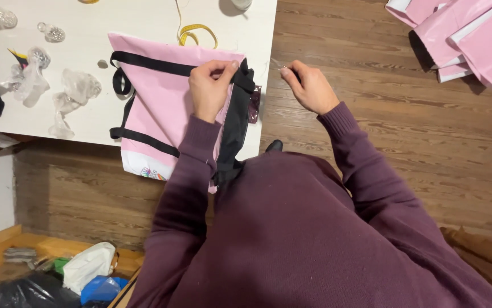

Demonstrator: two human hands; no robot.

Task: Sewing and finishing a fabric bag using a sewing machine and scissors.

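While your left hand [210,85] pinches the black strap [240,80] on the pink bag [160,102] overhanging the white table's [132,17] near edge, your right hand [310,85], fingertips closed on something too small to identify, hovers past the right edge above open wooden floor [417,137].

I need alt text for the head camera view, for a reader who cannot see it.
A person in a maroon sweater pinches the black strap of a pink bag with the left hand on a white table. The right hand holds something thin beside it.

Both hands [260,85] at pink bag [157,102]
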